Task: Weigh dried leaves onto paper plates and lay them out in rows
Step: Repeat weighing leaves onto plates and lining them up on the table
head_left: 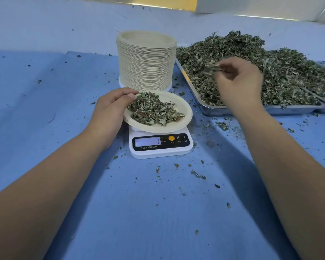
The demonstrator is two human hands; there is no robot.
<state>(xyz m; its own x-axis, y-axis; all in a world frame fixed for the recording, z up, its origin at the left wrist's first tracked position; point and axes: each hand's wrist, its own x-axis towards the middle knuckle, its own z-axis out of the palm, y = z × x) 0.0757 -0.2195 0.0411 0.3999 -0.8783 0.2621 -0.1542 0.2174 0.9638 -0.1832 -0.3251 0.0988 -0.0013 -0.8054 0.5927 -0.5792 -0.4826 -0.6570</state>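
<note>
One scale (159,147), one loaded paper plate (184,109) sitting on it, one plate stack (145,62) standing behind. Left hand (109,107) fingers gripping plate's left rim; right hand (240,81) fingers pinching leaf tuft (211,69) over tray (289,109).

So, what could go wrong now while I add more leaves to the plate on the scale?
1. Your left hand holds the plate by its rim; any pressure may falsify the reading on the scale.
2. The right hand holds a loose pinch of leaves above the tray; bits may fall on the blue cloth on the way, where crumbs already lie.
3. The plate overhangs the scale and could tip.
</note>
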